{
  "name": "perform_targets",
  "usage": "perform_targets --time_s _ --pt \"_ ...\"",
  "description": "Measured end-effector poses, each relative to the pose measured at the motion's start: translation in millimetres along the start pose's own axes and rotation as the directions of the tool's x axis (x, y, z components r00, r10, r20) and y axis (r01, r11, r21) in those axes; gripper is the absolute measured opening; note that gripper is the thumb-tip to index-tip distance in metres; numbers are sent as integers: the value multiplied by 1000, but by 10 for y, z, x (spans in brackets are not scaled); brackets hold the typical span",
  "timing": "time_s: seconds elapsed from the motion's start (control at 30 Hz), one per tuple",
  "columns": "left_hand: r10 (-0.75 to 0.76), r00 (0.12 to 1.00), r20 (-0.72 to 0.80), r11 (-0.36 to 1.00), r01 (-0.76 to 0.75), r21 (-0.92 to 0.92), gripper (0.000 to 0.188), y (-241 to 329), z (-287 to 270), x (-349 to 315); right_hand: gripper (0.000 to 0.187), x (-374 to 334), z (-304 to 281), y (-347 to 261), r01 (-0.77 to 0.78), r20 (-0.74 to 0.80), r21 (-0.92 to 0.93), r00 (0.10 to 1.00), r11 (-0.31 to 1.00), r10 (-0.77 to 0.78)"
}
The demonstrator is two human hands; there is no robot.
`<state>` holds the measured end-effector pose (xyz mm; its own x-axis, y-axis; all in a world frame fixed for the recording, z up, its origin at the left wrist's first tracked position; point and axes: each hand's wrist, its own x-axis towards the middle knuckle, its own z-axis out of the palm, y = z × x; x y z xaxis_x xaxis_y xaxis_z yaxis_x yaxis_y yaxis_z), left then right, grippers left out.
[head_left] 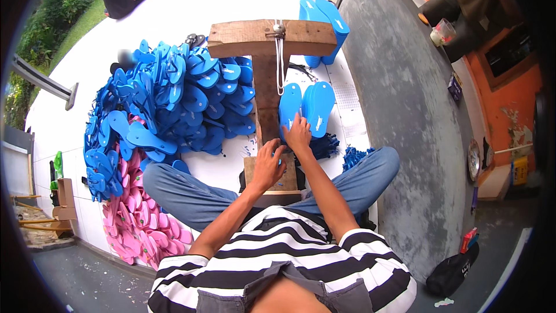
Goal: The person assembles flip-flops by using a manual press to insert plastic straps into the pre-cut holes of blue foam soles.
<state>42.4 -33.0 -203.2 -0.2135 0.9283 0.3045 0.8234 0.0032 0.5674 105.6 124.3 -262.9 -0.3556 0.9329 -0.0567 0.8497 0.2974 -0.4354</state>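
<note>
Between my bent legs stands a T-shaped wooden stand. My left hand is over its near part, fingers curled and drawn together; a small blue bit shows by the thumb, too small to name. Just right of the post, my right hand grips the near end of a blue flip-flop sole, thumb at one edge and fingers at the other. Beside that sole lies a stack of blue soles. A loop of white cord hangs from the crossbar.
Blue flip-flops are heaped left of the stand, with pink flip-flops nearer me. More blue soles stand behind the crossbar. Bundles of dark blue strips lie by my right knee. Other people sit at the far left and far right.
</note>
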Motion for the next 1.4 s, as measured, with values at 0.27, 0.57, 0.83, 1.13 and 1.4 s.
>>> perform_targets --time_s 0.27,0.57,0.83,1.13,1.4 --pt "-139 989 -51 986 133 -100 39 -169 7 -37 85 -11 68 -101 -71 72 -13 995 997 72" --pt "-445 895 -37 730 339 -593 49 -214 -101 506 103 -595 -361 -163 -86 8 752 992 654 122" --pt "-339 939 61 514 239 -824 50 303 -967 847 108 -1381 -1089 -383 230 -95 620 971 750 -219" --pt "206 912 -355 726 -385 -569 39 661 -1809 1107 36 -829 -2409 -935 677 -496 586 734 446 -463" --pt "380 758 -530 703 -609 -367 46 755 -1928 1377 37 -600 -2636 -1064 847 -682 323 518 422 -517"
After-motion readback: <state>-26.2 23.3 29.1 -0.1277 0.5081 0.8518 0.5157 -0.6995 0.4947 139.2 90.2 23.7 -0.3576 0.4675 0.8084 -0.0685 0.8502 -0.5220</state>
